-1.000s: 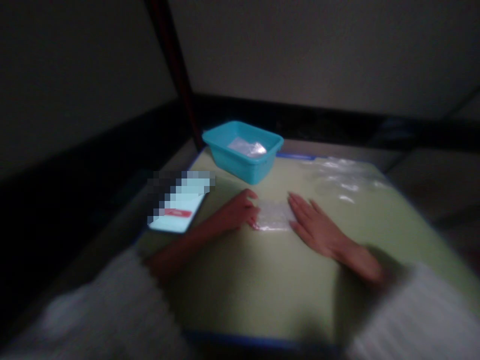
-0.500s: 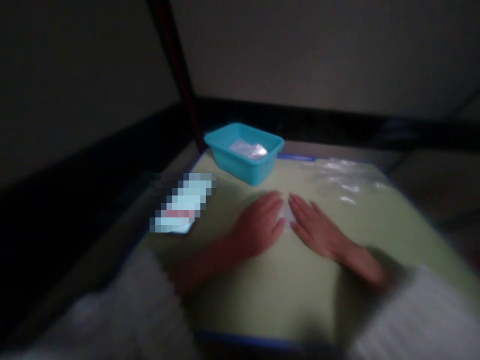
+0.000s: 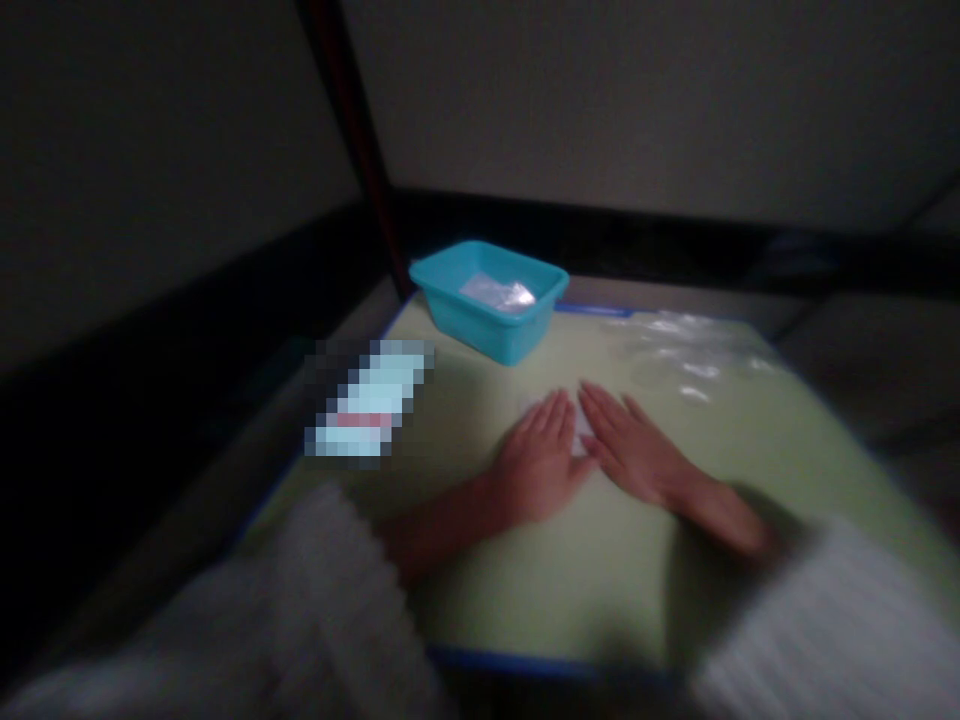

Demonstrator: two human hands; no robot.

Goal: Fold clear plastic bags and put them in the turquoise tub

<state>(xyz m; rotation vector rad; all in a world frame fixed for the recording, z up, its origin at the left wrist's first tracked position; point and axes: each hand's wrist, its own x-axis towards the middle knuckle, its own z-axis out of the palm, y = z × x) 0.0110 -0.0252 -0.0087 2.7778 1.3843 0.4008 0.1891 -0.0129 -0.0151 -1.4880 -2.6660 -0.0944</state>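
Note:
Both of my hands lie flat, palms down, side by side on a pale green mat (image 3: pixel 540 590). My left hand (image 3: pixel 541 458) has its fingers stretched out over a small clear plastic bag (image 3: pixel 580 424), which shows only as a pale sliver between the two hands. My right hand (image 3: pixel 628 448) rests flat with its fingers touching the bag's right side. Most of the bag is hidden under the left hand.
A teal plastic tub (image 3: pixel 487 300) with a clear bag inside stands at the mat's far left corner. Crumpled clear plastic bags (image 3: pixel 686 350) lie at the far right. A blurred-out phone (image 3: pixel 367 402) sits on the left edge. A dark red pole (image 3: pixel 352 130) rises behind the tub.
My left hand went from curled at the bag's left edge to flat on top of it, sliding right until it meets the right hand. The right hand stayed put.

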